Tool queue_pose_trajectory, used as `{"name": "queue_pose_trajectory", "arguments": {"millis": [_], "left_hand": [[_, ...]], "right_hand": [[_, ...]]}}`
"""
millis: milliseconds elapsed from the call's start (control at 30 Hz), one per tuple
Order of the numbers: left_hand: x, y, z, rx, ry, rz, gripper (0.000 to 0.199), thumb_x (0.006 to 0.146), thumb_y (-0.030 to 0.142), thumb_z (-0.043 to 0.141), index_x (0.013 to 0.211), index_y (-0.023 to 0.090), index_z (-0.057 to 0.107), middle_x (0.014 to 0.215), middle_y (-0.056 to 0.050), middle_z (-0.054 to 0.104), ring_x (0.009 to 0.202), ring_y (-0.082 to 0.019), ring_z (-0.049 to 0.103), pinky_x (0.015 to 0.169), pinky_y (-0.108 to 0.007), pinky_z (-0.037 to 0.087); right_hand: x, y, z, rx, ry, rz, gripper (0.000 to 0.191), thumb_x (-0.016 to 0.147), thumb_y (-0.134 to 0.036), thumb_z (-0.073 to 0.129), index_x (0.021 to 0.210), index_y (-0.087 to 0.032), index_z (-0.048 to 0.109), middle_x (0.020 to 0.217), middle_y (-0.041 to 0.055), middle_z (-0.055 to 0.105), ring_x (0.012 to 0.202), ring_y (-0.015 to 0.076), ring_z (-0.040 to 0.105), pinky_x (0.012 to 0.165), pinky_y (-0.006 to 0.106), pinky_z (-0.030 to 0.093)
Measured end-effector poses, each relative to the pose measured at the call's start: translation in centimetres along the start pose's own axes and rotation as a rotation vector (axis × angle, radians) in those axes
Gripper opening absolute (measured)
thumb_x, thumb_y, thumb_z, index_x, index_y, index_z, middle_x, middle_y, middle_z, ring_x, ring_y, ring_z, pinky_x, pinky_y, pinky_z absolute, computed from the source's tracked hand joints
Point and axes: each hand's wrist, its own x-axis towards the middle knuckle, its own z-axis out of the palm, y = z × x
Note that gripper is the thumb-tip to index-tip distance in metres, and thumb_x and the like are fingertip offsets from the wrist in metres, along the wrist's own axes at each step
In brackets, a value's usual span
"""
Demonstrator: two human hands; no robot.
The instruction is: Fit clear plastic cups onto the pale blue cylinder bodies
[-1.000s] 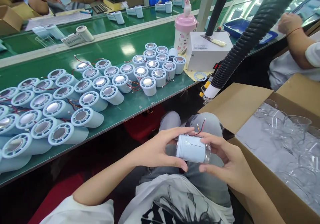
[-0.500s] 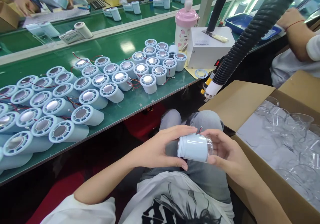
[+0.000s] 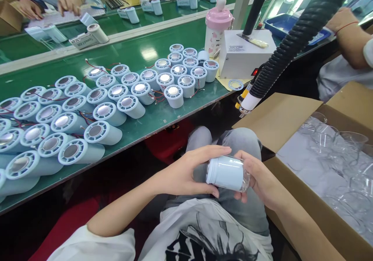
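Above my lap lies a light blue cylinder (image 3: 229,172) on its side, with a clear plastic cup (image 3: 246,178) around its right part. My left hand (image 3: 190,171) grips the cylinder's left end, thumb below and fingers above. My right hand (image 3: 256,175) is closed on the clear cup at the right end, some fingertips showing beneath it. On the green bench (image 3: 163,117) to the left stand several similar blue cylinders (image 3: 101,133) with round metal centres and thin red and black wires.
An open cardboard box (image 3: 294,117) at right holds clear cups (image 3: 349,164). A black ribbed hose (image 3: 297,32) hangs beside a white device (image 3: 247,57) and pink bottle (image 3: 218,24). Other people's hands (image 3: 68,2) are at the upper left; another person's arm (image 3: 349,32) is at right.
My right hand has turned and wrapped round the clear cup, fingertips now beneath it. The person across has let go of a blue object, which now lies on the bench.
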Motion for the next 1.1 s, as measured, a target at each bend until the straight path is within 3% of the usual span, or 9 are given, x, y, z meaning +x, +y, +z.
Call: {"name": "queue_pose_trajectory", "arguments": {"millis": [333, 433, 533, 633, 733, 800, 867, 1000, 1100], "left_hand": [[-0.2, -0.1, 0.3, -0.067, 0.001, -0.024, 0.074, 0.070, 0.019, 0.081, 0.136, 0.031, 0.049, 0.138, -0.009, 0.053, 0.127, -0.026, 0.052, 0.104, -0.036, 0.046], [-0.4, 0.5, 0.4, -0.127, 0.018, -0.116, 0.065, 0.075, 0.023, 0.077, 0.133, 0.028, 0.050, 0.134, -0.010, 0.054, 0.123, -0.026, 0.054, 0.093, -0.033, 0.053], [-0.5, 1.0, 0.6, -0.188, 0.048, -0.245, 0.063, 0.076, 0.027, 0.076, 0.133, 0.024, 0.049, 0.127, -0.012, 0.056, 0.116, -0.025, 0.058, 0.090, -0.033, 0.055], [-0.6, 1.2, 0.6, -0.283, 0.062, -0.328, 0.063, 0.076, 0.029, 0.076, 0.133, 0.023, 0.048, 0.123, -0.011, 0.057, 0.110, -0.024, 0.061, 0.089, -0.034, 0.056], [-0.5, 1.3, 0.5, -0.336, 0.048, -0.376, 0.065, 0.077, 0.032, 0.075, 0.135, 0.024, 0.046, 0.118, -0.010, 0.060, 0.102, -0.023, 0.064, 0.084, -0.034, 0.057], [-0.4, 1.2, 0.4, -0.346, 0.019, -0.395, 0.065, 0.078, 0.035, 0.074, 0.136, 0.024, 0.046, 0.113, -0.009, 0.062, 0.092, -0.021, 0.066, 0.077, -0.031, 0.058], [-0.4, 1.2, 0.3, -0.348, -0.007, -0.385, 0.068, 0.077, 0.037, 0.075, 0.138, 0.026, 0.046, 0.115, -0.009, 0.062, 0.091, -0.021, 0.067, 0.075, -0.031, 0.058], [-0.4, 1.4, 0.1, -0.335, -0.021, -0.299, 0.077, 0.073, 0.029, 0.080, 0.141, 0.030, 0.045, 0.139, -0.010, 0.051, 0.122, -0.028, 0.055, 0.098, -0.037, 0.051], [-0.5, 1.2, 0.0, -0.393, -0.046, -0.309, 0.072, 0.079, 0.021, 0.074, 0.143, 0.032, 0.043, 0.143, -0.010, 0.048, 0.126, -0.027, 0.052, 0.102, -0.039, 0.049]], "right_hand": [[0.6, -0.2, 0.4, 0.146, -0.135, 0.323, 0.073, 0.076, -0.083, 0.043, 0.066, -0.013, 0.059, 0.050, 0.0036, 0.061, 0.032, 0.0070, 0.054, 0.028, 0.009, 0.036], [0.5, 0.3, 0.1, 0.107, -0.155, 0.298, 0.079, 0.077, -0.086, 0.032, 0.068, -0.012, 0.060, 0.051, 0.0043, 0.060, 0.034, 0.0079, 0.054, 0.028, 0.011, 0.035], [0.0, 0.7, -0.3, -0.041, -0.087, 0.019, 0.076, 0.081, -0.083, 0.032, 0.098, -0.015, 0.061, 0.069, 0.0060, 0.066, 0.051, 0.0135, 0.063, 0.038, 0.017, 0.048], [-0.6, 1.0, -0.9, -0.355, 0.005, -0.402, 0.071, 0.080, -0.070, 0.056, 0.135, -0.026, 0.043, 0.124, 0.0127, 0.060, 0.098, 0.0247, 0.067, 0.076, 0.035, 0.060], [-0.9, 1.3, -1.5, -0.781, 0.045, -0.851, 0.073, 0.086, -0.028, 0.071, 0.146, -0.039, 0.030, 0.156, 0.0055, 0.031, 0.133, 0.0281, 0.045, 0.108, 0.047, 0.044], [-0.9, 1.5, -1.7, -0.909, 0.033, -1.008, 0.073, 0.085, -0.006, 0.065, 0.143, -0.041, 0.038, 0.153, 0.0011, 0.038, 0.135, 0.0249, 0.044, 0.110, 0.044, 0.041], [-1.0, 1.6, -1.6, -0.815, 0.020, -0.911, 0.066, 0.084, -0.008, 0.068, 0.138, -0.038, 0.046, 0.145, 0.0008, 0.049, 0.132, 0.0233, 0.047, 0.108, 0.038, 0.045], [-1.3, 1.5, -1.1, -0.273, -0.006, -0.454, 0.047, 0.087, -0.038, 0.068, 0.132, -0.038, 0.053, 0.131, 0.0009, 0.062, 0.115, 0.0211, 0.062, 0.091, 0.029, 0.057], [-1.4, 1.2, -1.0, -0.110, -0.039, -0.328, 0.042, 0.086, -0.039, 0.069, 0.126, -0.041, 0.059, 0.116, -0.0022, 0.070, 0.098, 0.0172, 0.068, 0.081, 0.024, 0.058]]}}
